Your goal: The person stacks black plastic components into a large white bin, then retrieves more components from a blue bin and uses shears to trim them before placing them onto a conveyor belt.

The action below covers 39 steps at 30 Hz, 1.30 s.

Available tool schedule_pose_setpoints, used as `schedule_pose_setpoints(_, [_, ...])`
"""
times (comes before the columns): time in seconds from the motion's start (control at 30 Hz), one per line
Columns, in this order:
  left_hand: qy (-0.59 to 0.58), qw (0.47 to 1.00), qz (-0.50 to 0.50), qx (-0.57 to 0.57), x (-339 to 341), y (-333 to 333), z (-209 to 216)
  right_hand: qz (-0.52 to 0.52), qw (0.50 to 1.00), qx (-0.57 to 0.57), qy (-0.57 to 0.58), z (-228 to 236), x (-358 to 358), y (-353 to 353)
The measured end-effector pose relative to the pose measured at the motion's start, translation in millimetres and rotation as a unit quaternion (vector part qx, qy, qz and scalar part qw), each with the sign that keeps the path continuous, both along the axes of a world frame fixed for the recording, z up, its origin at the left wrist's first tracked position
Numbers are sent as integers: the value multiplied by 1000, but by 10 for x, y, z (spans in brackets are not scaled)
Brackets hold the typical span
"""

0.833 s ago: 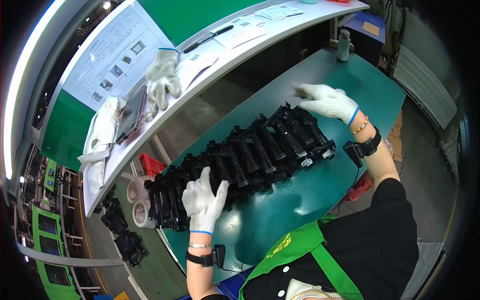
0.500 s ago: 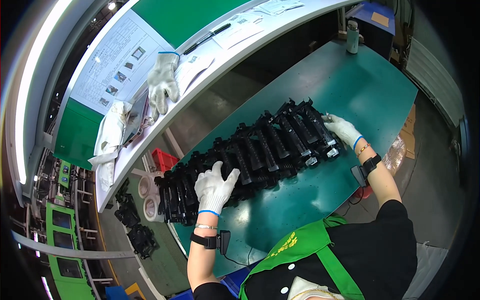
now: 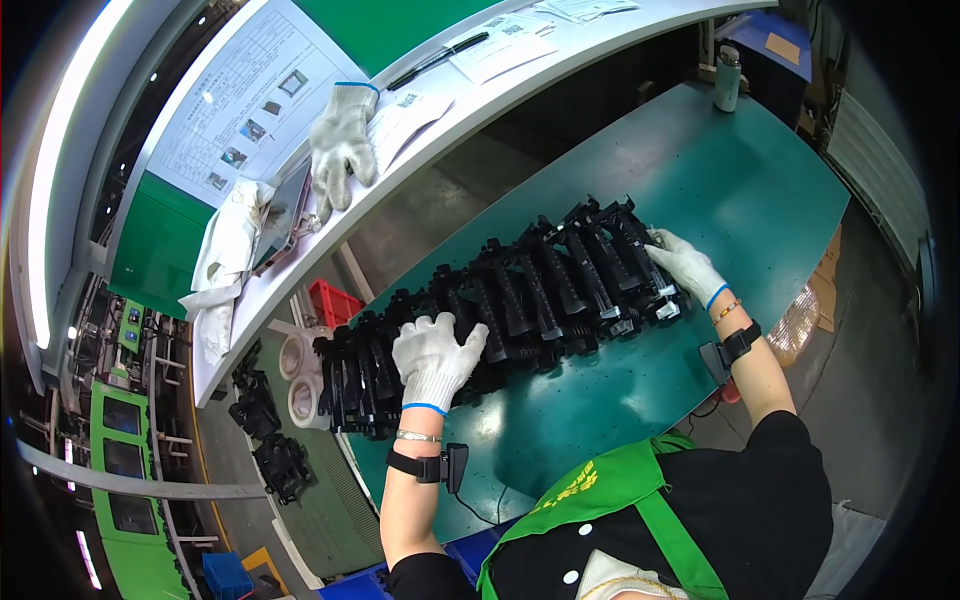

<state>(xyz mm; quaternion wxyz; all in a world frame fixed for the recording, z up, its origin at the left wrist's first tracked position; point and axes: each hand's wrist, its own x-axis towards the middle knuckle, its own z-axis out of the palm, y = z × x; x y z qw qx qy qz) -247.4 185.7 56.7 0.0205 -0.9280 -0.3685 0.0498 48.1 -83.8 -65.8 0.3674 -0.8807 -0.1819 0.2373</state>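
Note:
A long row of black plastic frame parts (image 3: 520, 300), packed side by side, runs diagonally across the green worktable (image 3: 770, 190). My left hand (image 3: 437, 362), in a white knit glove with a blue cuff edge, rests on the near side of the row, left of its middle. Its thumb stands apart and its fingertips bend down over the parts. At the right end of the row is my right hand (image 3: 687, 268), gloved alike, its outstretched fingers against the last part. The underside of both hands is hidden.
Above the table's far side curves a white shelf (image 3: 480, 105) with papers, a pen (image 3: 437, 60) and a spare glove (image 3: 343, 145). A bottle (image 3: 727, 80) stands at the far right corner. Left of the table are tape rolls (image 3: 305, 398), a red crate (image 3: 335, 302) and more black parts (image 3: 282, 466).
The view has shifted slightly. My left hand's fingers have bent more over the parts. My right hand stays at the row's right end, and the row looks the same.

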Motion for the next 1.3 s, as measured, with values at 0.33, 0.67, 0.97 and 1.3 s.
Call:
schedule_pose_setpoints(0.33, [-42,997,49,-33,-51,154,-288,72,997,-21,-19,-63,-10,131])
schedule_pose_setpoints(0.67, [-76,995,54,-20,-112,127,-194,59,998,-19,-21,-235,-166,357])
schedule_pose_setpoints(0.97, [-75,996,42,-36,-156,210,-131,78,988,-97,-95,138,-316,366])
schedule_pose_setpoints(1.3, [-173,969,-175,38,14,-288,113,68,987,-90,-115,349,-344,381])
